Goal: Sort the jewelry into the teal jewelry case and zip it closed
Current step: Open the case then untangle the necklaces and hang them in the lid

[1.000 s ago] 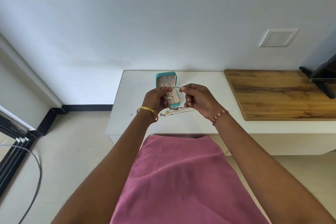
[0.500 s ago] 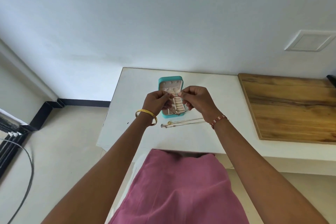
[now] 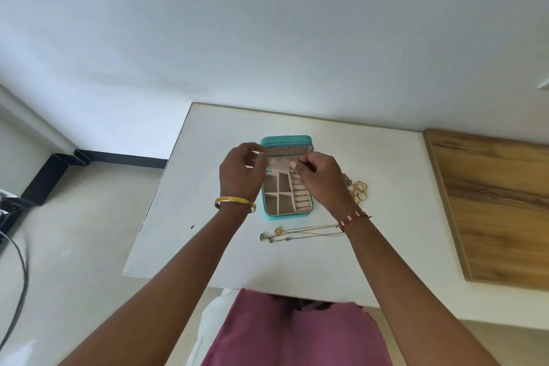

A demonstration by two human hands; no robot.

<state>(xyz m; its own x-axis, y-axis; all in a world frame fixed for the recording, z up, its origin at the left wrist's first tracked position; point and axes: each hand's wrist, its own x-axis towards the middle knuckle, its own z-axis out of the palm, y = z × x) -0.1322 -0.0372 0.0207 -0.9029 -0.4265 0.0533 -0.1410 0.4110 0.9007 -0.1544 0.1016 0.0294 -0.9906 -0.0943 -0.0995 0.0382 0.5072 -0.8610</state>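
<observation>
The teal jewelry case [image 3: 287, 178] lies open on the white table [image 3: 208, 140], its lid raised at the far end. Both hands are held over the lid's inner face: the left hand [image 3: 242, 177] with fingers curled, the right hand [image 3: 319, 175] pinched as if on a fine chain, though too little is shown to tell what is held. The piece is best kept taut and hooked gently. More necklaces [image 3: 300, 235] and rings [image 3: 359, 189] lie just beside the case

Both arms reach forward, left hand [image 3: 241, 174] and right hand [image 3: 320, 175] raised side by side, fingers curled in a pinch.
</observation>
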